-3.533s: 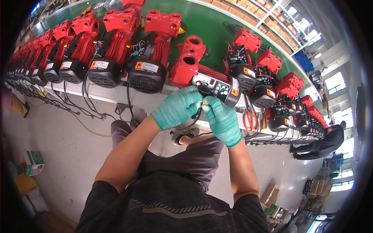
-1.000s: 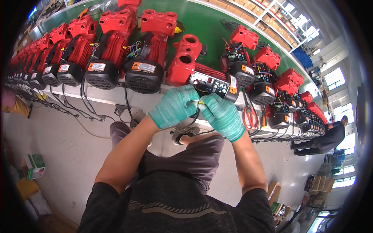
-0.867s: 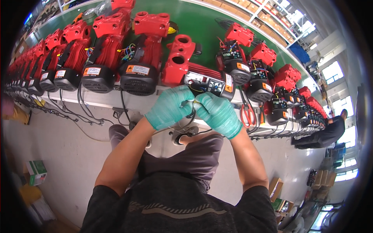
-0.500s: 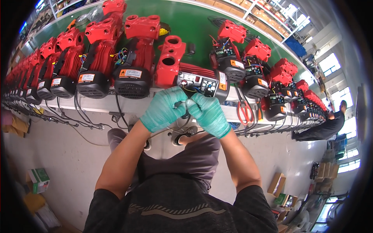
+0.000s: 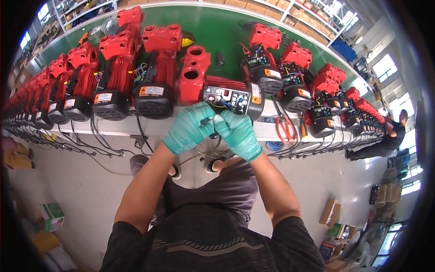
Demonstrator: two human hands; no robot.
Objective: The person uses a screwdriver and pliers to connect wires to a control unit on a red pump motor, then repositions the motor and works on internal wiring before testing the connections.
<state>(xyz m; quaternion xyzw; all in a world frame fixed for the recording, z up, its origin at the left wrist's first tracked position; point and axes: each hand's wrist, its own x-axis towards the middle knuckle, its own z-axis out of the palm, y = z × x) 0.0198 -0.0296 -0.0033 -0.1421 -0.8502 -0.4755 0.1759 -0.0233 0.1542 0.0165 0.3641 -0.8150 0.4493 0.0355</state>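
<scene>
A red pump motor [image 5: 194, 81] lies sideways on the bench before me, with its black end cover [image 5: 257, 100] to the right. Its open wiring box [image 5: 235, 100] faces me and shows a circuit board and coloured wires. My left hand [image 5: 189, 129], in a green knitted glove, is closed at the box's near edge. My right hand [image 5: 238, 134], gloved alike, meets it there with fingers pinched. Between and below the fingertips shows a short bit of black cable [image 5: 215, 135]; the gloves hide most of it.
More red motors [image 5: 156, 86] stand in a row to the left; others with open wiring boxes [image 5: 297, 79] stand to the right. Red-handled pliers [image 5: 286, 129] hang at the bench edge [image 5: 267, 131]. Cables [image 5: 97, 140] dangle below it. Another person [image 5: 385, 140] is at far right.
The view has shifted slightly. Both hands stay together at the wiring box, with the right fingers and wrist turned a little. The person at far right has moved slightly.
</scene>
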